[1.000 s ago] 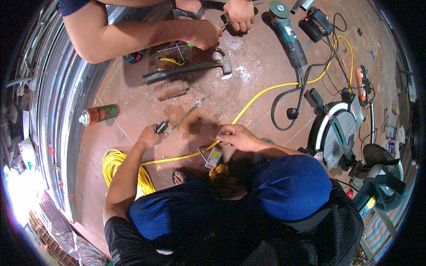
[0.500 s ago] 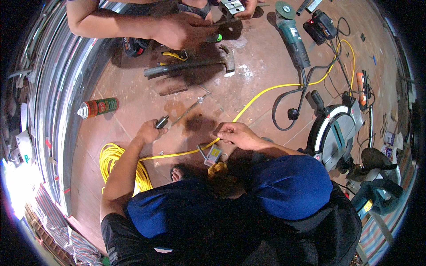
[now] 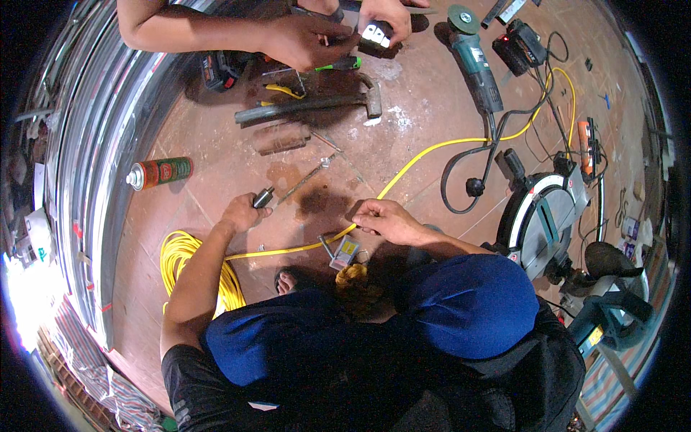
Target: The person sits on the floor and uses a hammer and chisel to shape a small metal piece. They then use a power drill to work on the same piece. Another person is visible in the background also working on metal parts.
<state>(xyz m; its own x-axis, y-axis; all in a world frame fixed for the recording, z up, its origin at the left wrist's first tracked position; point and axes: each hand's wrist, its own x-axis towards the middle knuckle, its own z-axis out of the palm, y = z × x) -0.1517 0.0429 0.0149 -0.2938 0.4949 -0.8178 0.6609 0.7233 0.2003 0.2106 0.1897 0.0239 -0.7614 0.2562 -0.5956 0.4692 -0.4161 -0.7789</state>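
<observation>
My left hand (image 3: 245,211) is closed around a short dark cylinder (image 3: 263,197) with a shiny metal side. Just beyond it, a thin metal rod (image 3: 301,180) lies slantwise over a damp stain on the floor. My right hand (image 3: 386,219) hovers near the yellow cable (image 3: 288,250), thumb and fingers pinched together; whatever they may hold is too small to make out. Below that hand a small grey box with a yellow label (image 3: 345,253) rests beside the cable. Across from me, another person's hands (image 3: 306,42) handle a small block with a white-lit face (image 3: 376,34).
A hammer (image 3: 317,108) lies in front of the other person. At left are a spray can (image 3: 160,173), coiled yellow cable (image 3: 188,268) and long metal profiles (image 3: 97,144). At right stand an angle grinder (image 3: 475,68), a corded battery unit (image 3: 520,46) and a mitre saw (image 3: 545,216).
The other person's hands have shifted, and the block they handle is turned and lower. A green-handled tool beneath them shows more fully. My own hands stay where they were.
</observation>
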